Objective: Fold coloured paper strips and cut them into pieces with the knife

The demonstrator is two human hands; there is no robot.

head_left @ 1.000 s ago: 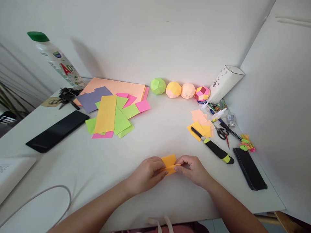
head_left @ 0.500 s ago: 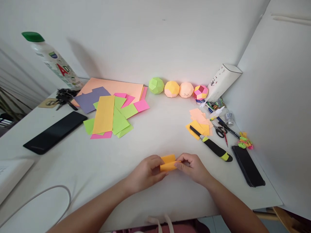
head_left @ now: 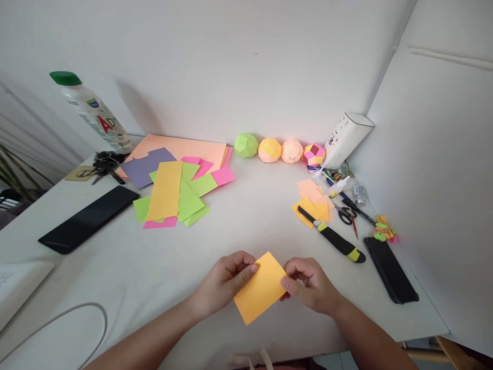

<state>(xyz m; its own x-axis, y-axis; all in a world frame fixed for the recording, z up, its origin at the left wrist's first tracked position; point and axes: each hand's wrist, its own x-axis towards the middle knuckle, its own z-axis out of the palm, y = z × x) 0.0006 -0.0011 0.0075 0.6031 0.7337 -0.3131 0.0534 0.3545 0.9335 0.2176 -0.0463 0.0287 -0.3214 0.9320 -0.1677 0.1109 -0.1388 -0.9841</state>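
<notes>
An orange paper square (head_left: 261,288) is held flat above the white table (head_left: 246,226), one corner pointing toward me. My left hand (head_left: 221,284) pinches its left edge with thumb and fingers. My right hand (head_left: 310,284) pinches its right edge. Both hands hover near the table's front edge.
Coloured paper sheets (head_left: 175,185) lie at the left, with a black phone (head_left: 88,218), keys (head_left: 103,162) and a bottle (head_left: 94,113). Several paper balls (head_left: 279,150) line the back wall. A utility knife (head_left: 333,235), scissors (head_left: 346,213), pens, paper scraps and a black case (head_left: 391,269) sit at the right.
The orange paper was folded double between my hands; it now is opened out into a flat square and turned with a corner toward me. The view has tilted slightly.
</notes>
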